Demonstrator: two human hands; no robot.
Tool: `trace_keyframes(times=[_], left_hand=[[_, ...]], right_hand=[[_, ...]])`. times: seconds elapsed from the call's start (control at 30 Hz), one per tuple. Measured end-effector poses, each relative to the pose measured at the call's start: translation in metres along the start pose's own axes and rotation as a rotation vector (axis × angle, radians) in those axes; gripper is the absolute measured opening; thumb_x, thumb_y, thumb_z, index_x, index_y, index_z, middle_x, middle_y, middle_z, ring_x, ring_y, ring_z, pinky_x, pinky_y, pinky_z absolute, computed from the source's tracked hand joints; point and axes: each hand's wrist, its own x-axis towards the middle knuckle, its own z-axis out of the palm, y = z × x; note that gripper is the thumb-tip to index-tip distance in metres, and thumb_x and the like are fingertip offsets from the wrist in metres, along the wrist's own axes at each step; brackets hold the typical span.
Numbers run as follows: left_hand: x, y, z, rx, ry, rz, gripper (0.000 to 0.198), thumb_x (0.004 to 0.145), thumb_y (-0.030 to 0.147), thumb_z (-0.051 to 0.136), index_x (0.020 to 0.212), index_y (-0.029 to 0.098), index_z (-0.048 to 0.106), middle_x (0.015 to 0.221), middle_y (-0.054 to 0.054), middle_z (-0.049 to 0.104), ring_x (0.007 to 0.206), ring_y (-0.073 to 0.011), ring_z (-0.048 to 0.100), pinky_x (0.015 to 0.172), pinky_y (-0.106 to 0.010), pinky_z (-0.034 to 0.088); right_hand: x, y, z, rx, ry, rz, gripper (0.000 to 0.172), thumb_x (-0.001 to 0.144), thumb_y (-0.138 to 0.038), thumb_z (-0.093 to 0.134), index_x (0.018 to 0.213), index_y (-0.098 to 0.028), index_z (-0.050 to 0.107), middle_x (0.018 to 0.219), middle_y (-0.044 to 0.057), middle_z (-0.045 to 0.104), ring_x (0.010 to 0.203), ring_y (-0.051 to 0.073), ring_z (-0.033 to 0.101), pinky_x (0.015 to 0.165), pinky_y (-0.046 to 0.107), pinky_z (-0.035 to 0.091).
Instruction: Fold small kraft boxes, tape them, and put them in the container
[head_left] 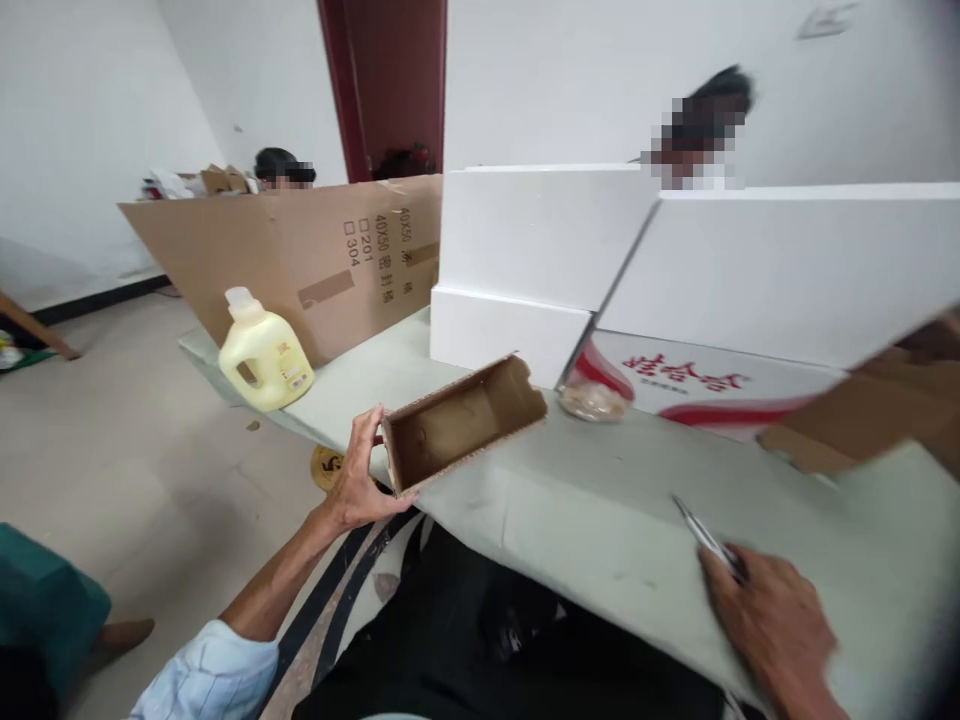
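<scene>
A small brown cardboard box (457, 425), its open side facing up, is at the table's near edge. My left hand (360, 485) grips its left end, thumb at the near corner and fingers at the far one. The far right rim of the box looks ragged. On the right, my right hand (772, 610) is closed around slim, pointed silver scissors (701, 530), their tip directed away from me over the table. The palm hides their handles, and motion blurs this side. Between the hands and the white boxes sits a small clear-wrapped packet (595, 402).
White foam boxes (540, 235) and a red-lettered carton (690, 378) line the far side of the table (555, 500). A large cardboard panel (322, 260) stands at left behind a yellow jug (266, 355). Brown cardboard (862, 415) lies right. Two people are beyond.
</scene>
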Motion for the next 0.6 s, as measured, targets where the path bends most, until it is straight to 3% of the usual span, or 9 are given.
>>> trace_keyframes(times=[0.1, 0.17, 0.23, 0.33, 0.43, 0.6], left_hand=[[0.003, 0.030, 0.009, -0.107, -0.125, 0.135, 0.129, 0.069, 0.029, 0.094, 0.172, 0.027, 0.016, 0.154, -0.020, 0.044, 0.144, -0.0395, 0.046, 0.106, -0.055, 0.058], [0.004, 0.042, 0.014, -0.183, -0.204, 0.186, 0.128, 0.070, 0.029, 0.094, 0.172, 0.027, 0.016, 0.155, -0.021, 0.043, 0.144, -0.0402, 0.046, 0.107, -0.056, 0.057], [0.004, 0.048, 0.019, -0.244, -0.273, 0.215, 0.130, 0.070, 0.031, 0.095, 0.172, 0.028, 0.015, 0.156, -0.021, 0.042, 0.144, -0.0406, 0.046, 0.107, -0.057, 0.057], [0.005, 0.049, 0.021, -0.318, -0.383, 0.187, 0.132, 0.071, 0.035, 0.095, 0.173, 0.032, 0.011, 0.160, -0.019, 0.041, 0.146, -0.0408, 0.047, 0.108, -0.057, 0.057], [0.010, 0.047, 0.018, -0.393, -0.497, 0.074, 0.135, 0.068, 0.042, 0.097, 0.173, 0.035, 0.013, 0.166, -0.017, 0.037, 0.147, -0.0418, 0.048, 0.109, -0.055, 0.057], [0.029, 0.037, 0.024, -0.556, -0.571, -0.080, 0.139, 0.059, 0.055, 0.100, 0.172, 0.028, 0.024, 0.169, -0.019, 0.037, 0.147, -0.0434, 0.050, 0.112, -0.053, 0.055]], right_hand=[[-0.002, -0.030, -0.019, 0.148, 0.076, 0.010, 0.062, 0.094, -0.073, 0.045, 0.118, -0.023, 0.072, 0.106, 0.020, 0.070, 0.109, 0.043, 0.066, 0.096, 0.063, 0.054], [-0.006, -0.062, -0.033, 0.346, 0.005, -0.055, 0.073, 0.091, -0.077, 0.056, 0.138, -0.022, 0.063, 0.125, 0.018, 0.068, 0.118, 0.039, 0.065, 0.101, 0.059, 0.055], [-0.013, -0.096, -0.048, 0.564, -0.141, -0.100, 0.092, 0.085, -0.076, 0.071, 0.158, -0.025, 0.045, 0.150, 0.017, 0.057, 0.132, 0.037, 0.060, 0.104, 0.054, 0.056], [-0.028, -0.136, -0.069, 0.748, -0.256, -0.126, 0.117, 0.074, -0.068, 0.089, 0.168, -0.029, 0.029, 0.168, 0.013, 0.041, 0.151, 0.039, 0.044, 0.122, 0.054, 0.043], [-0.038, -0.155, -0.085, 0.884, -0.348, -0.089, 0.126, 0.068, -0.062, 0.096, 0.169, -0.029, 0.028, 0.168, 0.013, 0.042, 0.154, 0.042, 0.039, 0.130, 0.057, 0.032], [-0.042, -0.160, -0.082, 1.043, -0.444, -0.041, 0.113, 0.066, -0.056, 0.098, 0.159, -0.024, 0.041, 0.145, 0.015, 0.064, 0.146, 0.044, 0.049, 0.125, 0.061, 0.038]])
